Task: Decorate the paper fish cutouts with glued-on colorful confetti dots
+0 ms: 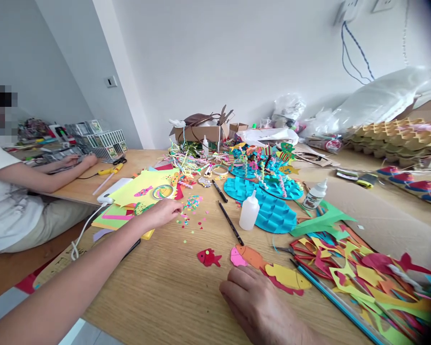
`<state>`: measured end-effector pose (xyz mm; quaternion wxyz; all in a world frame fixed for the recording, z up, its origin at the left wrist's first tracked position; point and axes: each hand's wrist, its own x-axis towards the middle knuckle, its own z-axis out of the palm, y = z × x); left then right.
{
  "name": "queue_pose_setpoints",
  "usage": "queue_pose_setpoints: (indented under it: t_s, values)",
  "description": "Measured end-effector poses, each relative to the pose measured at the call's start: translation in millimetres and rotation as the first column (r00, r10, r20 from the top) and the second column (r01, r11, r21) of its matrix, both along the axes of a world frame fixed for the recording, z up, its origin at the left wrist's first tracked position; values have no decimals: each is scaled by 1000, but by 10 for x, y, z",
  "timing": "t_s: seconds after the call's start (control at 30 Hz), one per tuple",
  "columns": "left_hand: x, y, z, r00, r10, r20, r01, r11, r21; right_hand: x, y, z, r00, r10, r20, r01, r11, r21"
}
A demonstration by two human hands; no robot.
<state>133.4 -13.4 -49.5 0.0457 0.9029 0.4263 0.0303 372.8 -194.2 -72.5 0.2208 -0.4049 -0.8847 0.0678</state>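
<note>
My left hand (165, 212) reaches over the table with its fingers pinched together, right beside a small heap of coloured paper dots (193, 202). Whatever is between its fingertips is too small to make out. My right hand (253, 299) rests on the wood near the front, fingers curled under and their tips hidden. Just beyond it lie paper fish: a red fish (209, 258) with a light green dot on it, an orange fish (251, 256) overlapping a pink piece (238, 257), and a yellow fish (287, 275) over a dark red one.
A glue bottle (249, 211) stands mid-table beside black pens (230, 223). Blue card lattices (276, 211) with paper fish lie behind. Scissors (309, 258) and paper scraps (373, 282) cover the right. Coloured sheets (129, 191) bearing a tape roll (163, 192) lie left, near another person (28, 191).
</note>
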Motion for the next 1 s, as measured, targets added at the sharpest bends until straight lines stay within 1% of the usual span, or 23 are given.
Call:
queue_pose_setpoints:
  t_s: [0.17, 0.37, 0.57, 0.7, 0.83, 1.0]
  values:
    - [124, 63, -7, 997, -72, -24, 71, 996, -55, 30, -6, 12, 1000, -1, -14, 1, 1000, -16]
    - [247, 93, -19, 991, -124, -43, 120, 989, -87, 42, 20, -18, 1000, -3, -2, 3, 1000, -21]
    - [205, 165, -81, 989, -144, -40, 140, 987, -82, 44, 33, -64, 1000, 11, -21, -11, 1000, 3]
    - [175, 216, -122, 987, -157, -28, 154, 984, -93, 51, 31, -64, 1000, 10, -2, -10, 1000, -15]
    - [173, 243, -139, 987, -160, -10, 158, 981, -117, 49, 33, -53, 1000, 7, 8, -7, 999, -35]
    - [173, 253, -141, 989, -144, 35, 148, 977, -153, 49, 44, -73, 1000, 4, 10, -4, 1000, -20]
